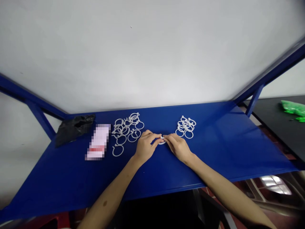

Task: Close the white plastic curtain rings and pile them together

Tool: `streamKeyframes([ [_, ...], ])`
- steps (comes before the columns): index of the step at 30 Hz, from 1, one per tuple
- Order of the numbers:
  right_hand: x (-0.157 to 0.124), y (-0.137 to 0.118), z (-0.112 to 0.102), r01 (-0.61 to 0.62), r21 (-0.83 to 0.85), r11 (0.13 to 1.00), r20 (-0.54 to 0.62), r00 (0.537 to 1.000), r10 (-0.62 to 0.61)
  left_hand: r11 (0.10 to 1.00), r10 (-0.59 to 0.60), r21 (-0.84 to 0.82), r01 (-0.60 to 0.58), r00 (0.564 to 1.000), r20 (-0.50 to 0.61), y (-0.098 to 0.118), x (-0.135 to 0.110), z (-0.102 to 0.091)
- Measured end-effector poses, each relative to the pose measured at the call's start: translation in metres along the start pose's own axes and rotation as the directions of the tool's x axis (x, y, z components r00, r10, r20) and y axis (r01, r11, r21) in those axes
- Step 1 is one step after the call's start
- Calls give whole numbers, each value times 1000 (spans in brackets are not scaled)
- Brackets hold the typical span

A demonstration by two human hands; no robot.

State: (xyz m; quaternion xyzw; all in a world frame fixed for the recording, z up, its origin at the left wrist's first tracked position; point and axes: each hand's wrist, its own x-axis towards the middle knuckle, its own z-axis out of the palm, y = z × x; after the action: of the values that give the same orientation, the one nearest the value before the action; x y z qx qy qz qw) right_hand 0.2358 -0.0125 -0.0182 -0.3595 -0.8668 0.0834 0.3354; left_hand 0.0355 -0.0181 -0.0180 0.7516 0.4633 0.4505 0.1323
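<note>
A white plastic ring (162, 143) is held between both hands over the middle of the blue table; the fingers hide much of it. My left hand (146, 144) pinches its left side with thumb and forefinger. On the other side, the fingertips of my right hand (178, 146) are closed on the same ring, near its small knobbed ends. To the left lies a loose group of several white rings (124, 130), some with a visible gap at their ends. A tighter pile of several white rings (189, 135) rests to the right, beyond my right hand.
A black plastic bag (73, 128) and a pixelated pink-white item (98, 141) lie on the left of the blue table (226, 140). Blue frame bars (254, 100) rise at both ends. A black table (281, 124) with a green plastic packet (294, 109) stands at the right.
</note>
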Motion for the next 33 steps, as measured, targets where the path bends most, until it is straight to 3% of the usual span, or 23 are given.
streamKeyframes([
  [4,13,2,-9,-124,-64,990,-159,981,113,951,-42,307,40,999,2,-19,8,-14],
  [7,13,17,-21,-264,-187,946,-255,943,213,812,-164,560,165,985,-52,-29,11,-24],
  [11,2,46,-27,-385,-329,863,-262,915,308,693,-245,699,178,969,-3,-32,12,-30],
  [15,-5,60,-25,-427,-374,823,-240,902,359,717,-199,683,142,980,4,-27,13,-28],
  [20,-1,53,-26,-415,-308,856,-288,898,332,826,-13,563,31,999,-36,-11,12,-20],
  [22,0,47,-25,-386,-221,896,-274,906,323,869,54,494,-25,998,-45,-2,12,-17],
  [25,0,36,-19,-300,-32,954,-154,944,292,916,153,380,-129,988,-34,9,11,-13],
  [29,3,16,-9,-261,250,932,-17,962,273,928,257,274,-254,966,26,17,5,-6],
  [31,6,7,-6,-280,337,899,-24,952,306,938,248,241,-251,968,42,17,2,-2],
  [33,8,2,-5,-295,361,885,-48,942,334,964,173,205,-170,985,1,16,-1,2],
])
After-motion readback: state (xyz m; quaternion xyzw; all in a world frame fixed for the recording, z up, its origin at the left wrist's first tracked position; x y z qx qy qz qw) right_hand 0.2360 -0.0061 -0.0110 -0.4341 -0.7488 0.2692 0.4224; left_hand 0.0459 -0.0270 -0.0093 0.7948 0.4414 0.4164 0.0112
